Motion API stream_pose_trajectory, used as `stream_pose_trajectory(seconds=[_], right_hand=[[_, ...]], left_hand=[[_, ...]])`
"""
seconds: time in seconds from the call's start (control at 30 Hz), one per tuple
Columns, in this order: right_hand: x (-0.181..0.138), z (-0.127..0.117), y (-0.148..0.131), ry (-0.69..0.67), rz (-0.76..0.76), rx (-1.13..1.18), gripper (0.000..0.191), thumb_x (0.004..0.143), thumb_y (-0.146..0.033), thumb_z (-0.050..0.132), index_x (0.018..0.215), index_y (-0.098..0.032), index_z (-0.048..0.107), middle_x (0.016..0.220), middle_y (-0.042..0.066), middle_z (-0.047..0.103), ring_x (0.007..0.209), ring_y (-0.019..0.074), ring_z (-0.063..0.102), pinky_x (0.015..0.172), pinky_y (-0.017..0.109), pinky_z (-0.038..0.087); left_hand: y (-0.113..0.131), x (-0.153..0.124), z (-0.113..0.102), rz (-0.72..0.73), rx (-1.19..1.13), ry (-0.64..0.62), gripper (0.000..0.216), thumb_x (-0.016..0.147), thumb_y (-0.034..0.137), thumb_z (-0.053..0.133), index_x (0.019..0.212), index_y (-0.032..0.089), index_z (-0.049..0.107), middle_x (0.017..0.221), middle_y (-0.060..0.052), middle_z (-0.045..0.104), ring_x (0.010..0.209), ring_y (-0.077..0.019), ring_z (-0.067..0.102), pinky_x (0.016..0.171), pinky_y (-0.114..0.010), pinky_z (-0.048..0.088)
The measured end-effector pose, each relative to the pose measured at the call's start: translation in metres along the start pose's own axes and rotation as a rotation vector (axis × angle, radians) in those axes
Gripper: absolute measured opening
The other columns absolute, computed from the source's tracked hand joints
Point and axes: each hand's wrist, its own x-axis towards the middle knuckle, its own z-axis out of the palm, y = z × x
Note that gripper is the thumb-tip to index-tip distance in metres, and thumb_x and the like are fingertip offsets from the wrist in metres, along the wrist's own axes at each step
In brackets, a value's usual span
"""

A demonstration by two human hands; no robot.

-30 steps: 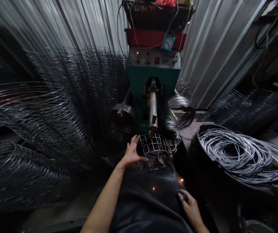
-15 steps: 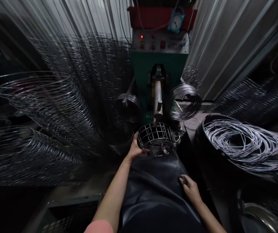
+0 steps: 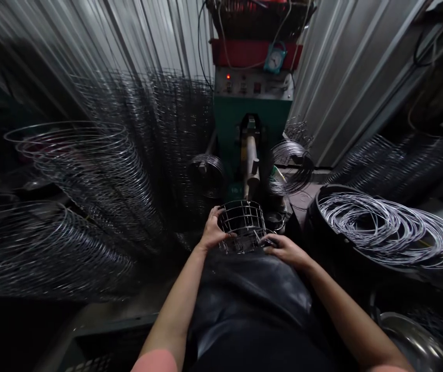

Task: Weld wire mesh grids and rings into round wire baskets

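In the middle of the head view a round wire basket (image 3: 241, 216) rests at the front of my black apron (image 3: 252, 281), under the metal arm (image 3: 251, 163) of a green machine. My left hand (image 3: 211, 231) grips the basket's left side, thumb at the near rim and fingers around the outside. At the basket's near right edge is my right hand (image 3: 286, 250), its fingers pinched together. A thin bit of metal seems to show at those fingertips, too dark to name.
Tall stacks of wire rings (image 3: 90, 170) crowd the left. On the right, a black tub (image 3: 322, 227) holds loose wire hoops (image 3: 384, 222). Wire coils (image 3: 291, 160) hang beside the machine (image 3: 227, 116), which carries a small blue clock (image 3: 274, 58). A shiny metal bowl (image 3: 415, 336) sits lower right.
My right hand has moved up and left from beside the apron to the basket's near right edge. My left hand keeps its hold on the basket. The view has tilted up slightly.
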Motion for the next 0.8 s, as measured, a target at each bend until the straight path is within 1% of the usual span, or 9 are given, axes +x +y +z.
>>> stream_pose_trajectory(seconds=[0.07, 0.13, 0.2, 0.33, 0.4, 0.53, 0.63, 0.7, 0.8], right_hand=[[0.022, -0.001, -0.014, -0.157, 0.026, -0.016, 0.02, 0.071, -0.025, 0.058, 0.084, -0.016, 0.071, 0.077, -0.001, 0.068, 0.074, 0.0159, 0.059, 0.073, 0.026, 0.045], [0.042, 0.002, -0.018, -0.217, 0.054, -0.065, 0.021, 0.073, -0.022, 0.055, 0.084, -0.015, 0.071, 0.073, -0.001, 0.068, 0.07, 0.0148, 0.06, 0.069, 0.025, 0.045], [0.057, 0.008, -0.016, -0.163, 0.031, -0.181, 0.02, 0.074, -0.018, 0.055, 0.085, -0.015, 0.071, 0.074, -0.001, 0.069, 0.07, 0.0149, 0.061, 0.067, 0.024, 0.045], [0.069, 0.018, -0.007, 0.07, -0.131, -0.576, 0.016, 0.079, -0.015, 0.056, 0.084, -0.017, 0.071, 0.082, 0.005, 0.07, 0.077, 0.0181, 0.063, 0.07, 0.025, 0.044], [0.069, 0.018, -0.002, 0.082, -0.181, -0.663, 0.016, 0.081, -0.016, 0.056, 0.086, -0.018, 0.071, 0.083, 0.007, 0.07, 0.078, 0.0185, 0.063, 0.071, 0.025, 0.044], [0.065, 0.007, 0.009, 0.002, -0.254, -0.564, 0.019, 0.084, -0.018, 0.055, 0.097, -0.019, 0.069, 0.09, 0.006, 0.068, 0.084, 0.0175, 0.063, 0.075, 0.026, 0.046], [0.063, 0.0, 0.014, -0.031, -0.285, -0.536, 0.029, 0.078, -0.018, 0.063, 0.107, -0.019, 0.066, 0.1, 0.007, 0.066, 0.091, 0.0187, 0.062, 0.08, 0.028, 0.047], [0.063, 0.0, 0.018, -0.04, -0.284, -0.55, 0.034, 0.075, -0.014, 0.064, 0.108, -0.02, 0.065, 0.101, 0.007, 0.065, 0.093, 0.0191, 0.061, 0.081, 0.029, 0.047], [0.065, 0.003, 0.023, -0.039, -0.294, -0.561, 0.034, 0.074, -0.006, 0.058, 0.105, -0.019, 0.065, 0.098, 0.006, 0.066, 0.092, 0.0189, 0.062, 0.081, 0.029, 0.047]], left_hand=[[0.007, -0.003, -0.003, 0.065, 0.022, -0.06, 0.097, 0.039, 0.042, 0.087, 0.123, 0.016, 0.046, 0.139, -0.017, 0.036, 0.134, -0.034, 0.029, 0.111, -0.048, 0.027], [0.015, -0.004, -0.003, 0.101, 0.043, -0.107, 0.098, 0.039, 0.042, 0.087, 0.124, 0.016, 0.045, 0.14, -0.017, 0.035, 0.135, -0.0347, 0.028, 0.11, -0.049, 0.028], [0.022, -0.003, -0.001, 0.109, 0.075, -0.139, 0.098, 0.04, 0.039, 0.087, 0.125, 0.017, 0.045, 0.141, -0.017, 0.034, 0.134, -0.036, 0.028, 0.109, -0.052, 0.029], [0.036, 0.005, 0.002, 0.139, 0.156, -0.2, 0.094, 0.043, 0.033, 0.084, 0.127, 0.019, 0.044, 0.143, -0.015, 0.033, 0.135, -0.0363, 0.027, 0.11, -0.054, 0.026], [0.042, 0.01, 0.002, 0.146, 0.187, -0.221, 0.091, 0.045, 0.031, 0.083, 0.126, 0.018, 0.045, 0.143, -0.016, 0.032, 0.135, -0.0367, 0.027, 0.11, -0.054, 0.025], [0.048, 0.018, 0.004, 0.126, 0.222, -0.247, 0.089, 0.045, 0.032, 0.083, 0.125, 0.019, 0.046, 0.144, -0.015, 0.033, 0.135, -0.0361, 0.027, 0.11, -0.053, 0.025], [0.047, 0.021, 0.006, 0.107, 0.236, -0.268, 0.09, 0.045, 0.034, 0.083, 0.126, 0.019, 0.045, 0.144, -0.015, 0.032, 0.136, -0.0347, 0.026, 0.111, -0.051, 0.024], [0.045, 0.023, 0.008, 0.098, 0.24, -0.278, 0.091, 0.045, 0.033, 0.083, 0.127, 0.018, 0.044, 0.144, -0.016, 0.032, 0.136, -0.0348, 0.026, 0.111, -0.051, 0.024], [0.039, 0.024, 0.011, 0.091, 0.235, -0.269, 0.09, 0.046, 0.033, 0.082, 0.127, 0.018, 0.044, 0.144, -0.015, 0.032, 0.135, -0.0346, 0.027, 0.111, -0.049, 0.027]])
